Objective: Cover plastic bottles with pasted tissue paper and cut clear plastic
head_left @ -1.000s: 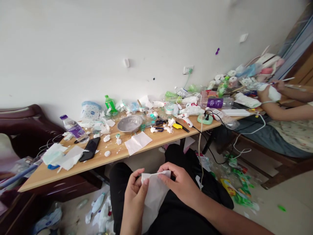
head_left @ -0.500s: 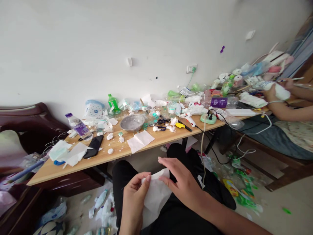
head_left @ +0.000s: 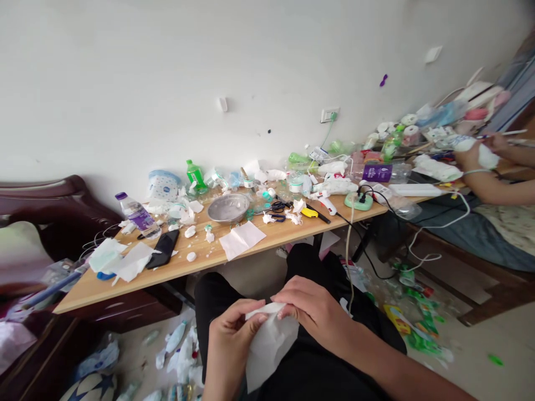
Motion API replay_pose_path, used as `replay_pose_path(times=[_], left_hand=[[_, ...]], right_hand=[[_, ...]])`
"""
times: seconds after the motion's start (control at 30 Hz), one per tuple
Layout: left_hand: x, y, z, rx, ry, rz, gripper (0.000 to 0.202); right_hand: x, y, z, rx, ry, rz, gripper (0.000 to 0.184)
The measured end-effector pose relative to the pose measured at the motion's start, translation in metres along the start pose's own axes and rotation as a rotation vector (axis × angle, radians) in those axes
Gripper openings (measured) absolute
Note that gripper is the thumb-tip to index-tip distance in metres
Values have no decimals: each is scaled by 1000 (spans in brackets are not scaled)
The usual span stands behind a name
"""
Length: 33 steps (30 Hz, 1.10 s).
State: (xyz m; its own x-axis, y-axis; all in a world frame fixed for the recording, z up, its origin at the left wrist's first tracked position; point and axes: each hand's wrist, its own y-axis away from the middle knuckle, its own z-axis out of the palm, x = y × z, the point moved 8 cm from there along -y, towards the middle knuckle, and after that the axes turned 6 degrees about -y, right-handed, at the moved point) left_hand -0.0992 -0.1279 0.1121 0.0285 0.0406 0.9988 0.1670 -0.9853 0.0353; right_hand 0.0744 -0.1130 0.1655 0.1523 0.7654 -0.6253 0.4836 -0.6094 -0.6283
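Seated with black trousers (head_left: pixel 317 367) beneath the work, a person is pinching a white sheet (head_left: pixel 271 348) by its upper edge. The left hand (head_left: pixel 232 340) is gripping one side between thumb and fingers; the right hand (head_left: pixel 315 309) is gripping the other the same way, so both sets of fingers are closing on the sheet above the lap. Judging by its shape, the work is looking little advanced: the edge between the hands is bunching slightly, while the lower part is hanging loose and unfolded, seemingly leaving most of the shaping undone. The sheet is showing a thin, soft, matte surface (tissue, most likely) with faint creases.

On the wood-grained table (head_left: pixel 273 233), a creased, four-cornered paper (head_left: pixel 243 240) is lying near the front edge, just before a shallow, round metal bowl (head_left: pixel 228 207) with a dull grey finish. A flat black phone (head_left: pixel 164 249) is resting farther left, near a clear bottle (head_left: pixel 137 216) that is wearing a purple cap. Dark-handled scissors (head_left: pixel 278 208) and a white glue gun (head_left: pixel 326 204) are lying right of the bowl. At far right, a co-worker's hand (head_left: pixel 468 157) is holding a rounded white bundle (head_left: pixel 488 157).
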Motion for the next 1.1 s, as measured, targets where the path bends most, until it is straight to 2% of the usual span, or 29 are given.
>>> replay_pose_path(times=[0.13,0.27,0.4,0.67,0.9,1.1], left_hand=[[24,4,4,6,-225,181,10],[22,7,9,-19,-182,167,11],[12,7,2,62,-85,96,9],[16,7,4,84,-217,134,10],[21,10,12,47,-350,228,11],[37,15,11,170,-453,402,15]], right_hand=[[-17,-3,1,-30,207,-79,40],[-27,-4,1,1,242,-162,29],[-23,-5,1,-13,238,-133,21],[-21,-7,5,-47,260,-47,14],[-18,-7,9,-70,395,28,21],[-16,-4,6,-19,485,95,13]])
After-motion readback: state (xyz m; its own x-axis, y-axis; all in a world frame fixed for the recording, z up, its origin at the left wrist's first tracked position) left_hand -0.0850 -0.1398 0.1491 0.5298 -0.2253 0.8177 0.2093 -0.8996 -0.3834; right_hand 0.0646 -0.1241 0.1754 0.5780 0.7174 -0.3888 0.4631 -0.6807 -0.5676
